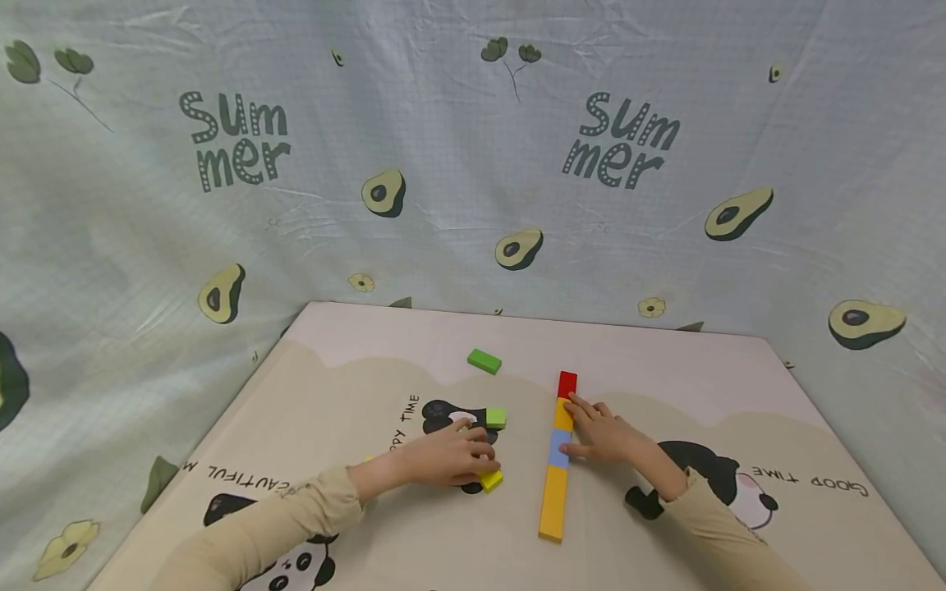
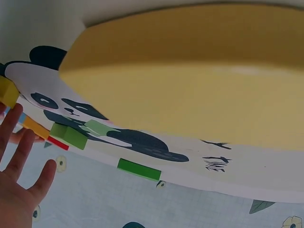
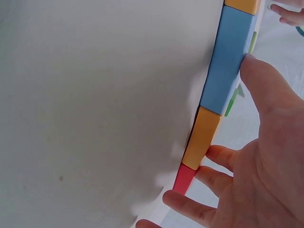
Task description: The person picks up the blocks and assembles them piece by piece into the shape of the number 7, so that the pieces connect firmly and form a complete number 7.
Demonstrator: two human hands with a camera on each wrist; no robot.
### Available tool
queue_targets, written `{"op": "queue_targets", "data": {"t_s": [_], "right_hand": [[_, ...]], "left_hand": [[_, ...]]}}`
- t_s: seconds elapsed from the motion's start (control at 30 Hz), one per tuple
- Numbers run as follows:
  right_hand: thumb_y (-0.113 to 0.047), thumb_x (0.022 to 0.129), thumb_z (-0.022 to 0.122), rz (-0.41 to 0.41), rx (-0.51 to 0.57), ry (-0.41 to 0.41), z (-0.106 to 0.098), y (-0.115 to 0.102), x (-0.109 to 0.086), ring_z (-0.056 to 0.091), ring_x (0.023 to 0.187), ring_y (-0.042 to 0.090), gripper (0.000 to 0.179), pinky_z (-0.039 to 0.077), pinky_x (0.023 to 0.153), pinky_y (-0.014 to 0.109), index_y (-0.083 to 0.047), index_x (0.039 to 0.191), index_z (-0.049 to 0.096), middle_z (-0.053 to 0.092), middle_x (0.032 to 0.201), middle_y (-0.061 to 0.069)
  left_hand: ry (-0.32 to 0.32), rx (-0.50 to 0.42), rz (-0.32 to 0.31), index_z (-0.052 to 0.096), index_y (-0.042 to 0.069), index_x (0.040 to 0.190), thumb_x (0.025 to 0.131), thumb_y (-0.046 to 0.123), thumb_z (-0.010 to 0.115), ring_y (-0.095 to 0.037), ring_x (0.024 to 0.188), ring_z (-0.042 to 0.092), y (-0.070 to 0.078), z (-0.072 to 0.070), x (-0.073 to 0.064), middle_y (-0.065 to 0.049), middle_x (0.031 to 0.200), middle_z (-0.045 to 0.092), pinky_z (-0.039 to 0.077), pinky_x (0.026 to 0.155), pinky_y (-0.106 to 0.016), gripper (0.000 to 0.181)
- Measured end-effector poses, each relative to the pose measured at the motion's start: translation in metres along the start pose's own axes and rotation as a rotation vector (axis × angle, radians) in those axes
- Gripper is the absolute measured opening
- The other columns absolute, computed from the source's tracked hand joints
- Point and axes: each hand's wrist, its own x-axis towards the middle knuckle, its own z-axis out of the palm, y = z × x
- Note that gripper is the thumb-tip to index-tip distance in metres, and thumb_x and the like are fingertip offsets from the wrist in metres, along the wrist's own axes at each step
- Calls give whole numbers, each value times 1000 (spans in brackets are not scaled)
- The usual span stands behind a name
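Observation:
My left hand (image 1: 454, 455) pinches a yellow block (image 1: 491, 480) at its fingertips, low over the printed sheet; its thumb is hidden. Slightly to the right, a straight row runs away from me: a long orange block (image 1: 553, 503), a blue block (image 1: 559, 449), a short orange block (image 1: 564, 414) and a red block (image 1: 567, 384) at the far end. Beside this row lies my right hand (image 1: 608, 435). Its thumb touches the blue block (image 3: 228, 59), and its spread fingers rest along the short orange block (image 3: 202, 137) and the red block (image 3: 184, 179).
A light green block (image 1: 496, 418) stands just beyond my left hand. Farther back lies a darker green block (image 1: 484, 361). Another yellow block (image 2: 190, 95) looms close in the left wrist view, near that wrist. A printed cloth (image 1: 473, 164) hangs behind the table.

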Motion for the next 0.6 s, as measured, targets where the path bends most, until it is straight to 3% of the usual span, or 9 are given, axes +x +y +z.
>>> {"op": "queue_targets", "data": {"t_s": [0.6], "right_hand": [[-43,81,59,11,16,5,-1,0,0,35,118,42,75,37,86,62,1,134,32,22,145,20]], "left_hand": [[59,22,27,52,30,115,84,24,60,-11,95,46,2,2,0,11,102,58,43,84,-37,32]]}}
